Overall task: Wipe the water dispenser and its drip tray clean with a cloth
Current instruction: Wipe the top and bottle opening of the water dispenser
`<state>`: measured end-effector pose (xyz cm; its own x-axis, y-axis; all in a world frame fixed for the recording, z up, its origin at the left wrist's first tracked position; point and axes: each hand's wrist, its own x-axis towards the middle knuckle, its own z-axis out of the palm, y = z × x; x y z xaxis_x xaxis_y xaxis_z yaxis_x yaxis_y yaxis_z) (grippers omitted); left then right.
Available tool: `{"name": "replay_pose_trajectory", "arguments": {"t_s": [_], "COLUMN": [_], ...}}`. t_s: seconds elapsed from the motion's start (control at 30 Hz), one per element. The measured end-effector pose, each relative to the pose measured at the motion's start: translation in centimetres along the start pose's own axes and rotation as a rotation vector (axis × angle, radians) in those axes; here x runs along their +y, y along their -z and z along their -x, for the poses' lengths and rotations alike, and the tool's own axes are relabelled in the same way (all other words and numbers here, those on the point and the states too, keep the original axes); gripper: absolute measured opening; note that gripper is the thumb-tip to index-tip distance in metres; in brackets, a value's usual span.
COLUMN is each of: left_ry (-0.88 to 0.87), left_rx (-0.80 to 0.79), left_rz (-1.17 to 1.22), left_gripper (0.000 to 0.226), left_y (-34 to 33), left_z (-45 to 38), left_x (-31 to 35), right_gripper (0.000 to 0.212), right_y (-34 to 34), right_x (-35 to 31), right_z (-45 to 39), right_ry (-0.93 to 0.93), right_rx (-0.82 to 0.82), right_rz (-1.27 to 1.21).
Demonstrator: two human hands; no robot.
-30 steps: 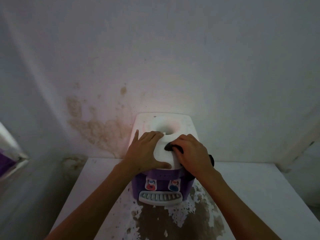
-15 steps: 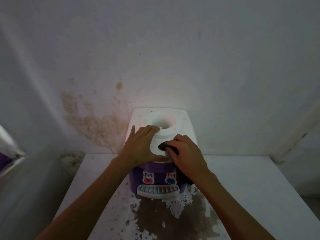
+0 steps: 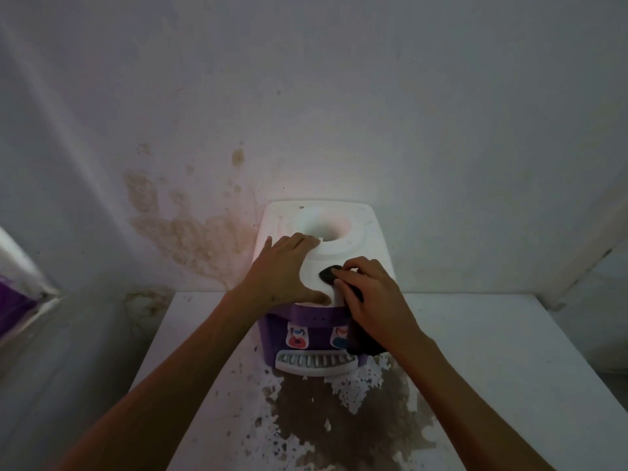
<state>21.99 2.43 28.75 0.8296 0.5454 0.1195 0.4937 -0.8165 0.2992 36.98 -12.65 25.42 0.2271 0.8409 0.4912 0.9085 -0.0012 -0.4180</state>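
Observation:
A small water dispenser (image 3: 353, 246) with a white top and a purple front stands on a white table against the wall. Its white slotted drip tray (image 3: 316, 362) juts out at the base, below a red tap and a blue tap. My left hand (image 3: 283, 273) lies flat on the left of the white top, fingers spread, thumb at the front edge. My right hand (image 3: 370, 297) presses a dark cloth (image 3: 328, 274) onto the front right of the top. More of the cloth hangs down under my wrist over the purple front.
The white table (image 3: 492, 351) has a large patch of peeled, brown surface (image 3: 339, 423) right in front of the dispenser. The wall (image 3: 190, 229) behind carries brown damp stains on the left. A purple object (image 3: 13, 307) shows at the far left edge.
My right hand with the cloth has stayed on the front right of the top, shifting only slightly. My left hand keeps its place.

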Motion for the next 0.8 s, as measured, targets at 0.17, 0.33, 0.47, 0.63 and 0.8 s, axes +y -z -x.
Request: {"name": "replay_pose_trajectory", "arguments": {"t_s": [0.17,0.33,0.47,0.63,0.8], "left_ry": [0.001,0.008,0.006,0.009,0.021], "left_rx": [-0.013,-0.033,-0.029,-0.021,-0.014], "left_rz": [-0.001,-0.026,-0.052,-0.025,-0.024], "left_gripper": [0.111,0.111,0.110,0.109,0.110], "left_y": [0.3,0.5,0.8,0.7,0.5], "left_z": [-0.1,-0.3,-0.4,-0.1,0.0], "left_x": [-0.1,0.0,0.1,0.2,0.2], "right_gripper": [0.020,0.018,0.016,0.015,0.017], "right_y": [0.7,0.0,0.3,0.6,1.1], "right_x": [0.4,-0.5,0.5,1.7,1.4], "right_z": [-2.8,-4.4,-5.0,-4.2,-3.1], "right_ry": [-0.100,-0.053,-0.110,-0.227,-0.098], "right_rx": [0.008,-0.010,0.036,0.146,-0.003], "right_rz": [0.092,0.109,0.133,0.127,0.131]}}
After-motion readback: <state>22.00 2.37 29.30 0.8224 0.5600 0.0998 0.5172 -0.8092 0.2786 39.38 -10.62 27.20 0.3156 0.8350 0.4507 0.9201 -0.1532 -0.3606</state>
